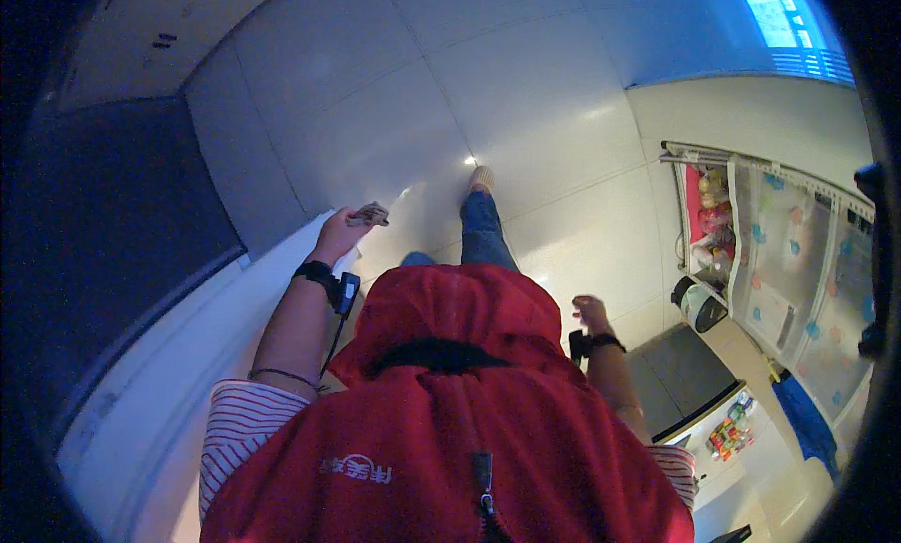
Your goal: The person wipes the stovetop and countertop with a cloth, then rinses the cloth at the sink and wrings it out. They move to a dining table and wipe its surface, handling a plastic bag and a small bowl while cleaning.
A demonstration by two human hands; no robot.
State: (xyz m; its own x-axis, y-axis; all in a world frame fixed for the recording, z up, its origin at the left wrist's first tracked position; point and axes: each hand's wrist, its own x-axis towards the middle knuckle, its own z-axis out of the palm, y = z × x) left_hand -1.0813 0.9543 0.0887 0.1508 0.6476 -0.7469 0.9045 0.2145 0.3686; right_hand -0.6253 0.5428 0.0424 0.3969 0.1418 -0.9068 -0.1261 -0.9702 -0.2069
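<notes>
My left hand (341, 235) is raised at the left of the view, its fingers closed on a crumpled greyish cloth (368, 216). A black strap with a small device sits on that wrist. Beneath and beside this arm runs a long white ledge or panel edge (211, 318). My right hand (590, 312) hangs beside my red vest (450, 430), fingers curled, with no object visible in it; whether the fingers are fully closed is hard to tell. A dark strap is around the right wrist too. One foot in a light slipper (481, 177) is stepping forward on the tiles.
Pale floor tiles (549, 191) stretch ahead. At the right stand a shelf rack with a translucent patterned cover (788, 240), a rounded pale green and black object (704, 307) and a dark-topped cabinet (679, 381). A large dark surface (134, 226) lies left; a blue-lit window (781, 22) is at upper right.
</notes>
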